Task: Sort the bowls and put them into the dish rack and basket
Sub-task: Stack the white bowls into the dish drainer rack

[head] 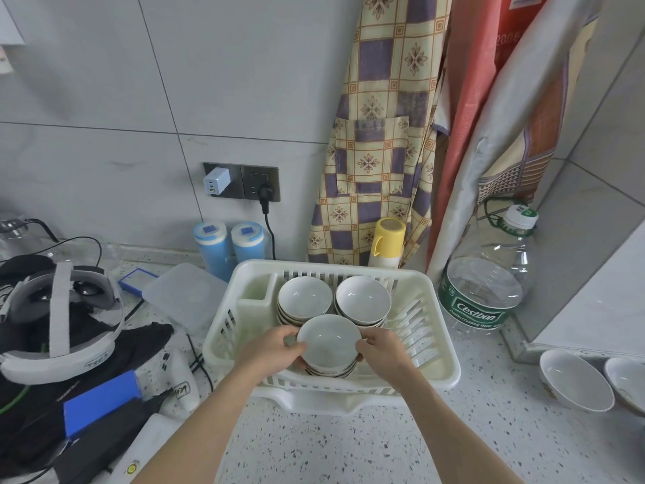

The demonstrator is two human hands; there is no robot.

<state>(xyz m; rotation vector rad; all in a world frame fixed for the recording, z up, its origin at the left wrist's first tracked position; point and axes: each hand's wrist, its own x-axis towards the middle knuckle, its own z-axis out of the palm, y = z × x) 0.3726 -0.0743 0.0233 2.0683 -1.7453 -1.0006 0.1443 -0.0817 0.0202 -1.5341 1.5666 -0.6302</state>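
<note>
1. Step in hand, as I judge it: seating a stack of small white ceramic bowls (330, 344) in the white slotted plastic dish rack (431, 344).
2. Left hand (272, 351) and right hand (380, 351) each have a curled grip on the stack's sides.
3. Just beyond the grip: two more bowl stacks (305, 296) in the rack.
4. Next: release, then fetch the loose white bowls (576, 380) on the speckled bench (349, 448), well right.
</note>
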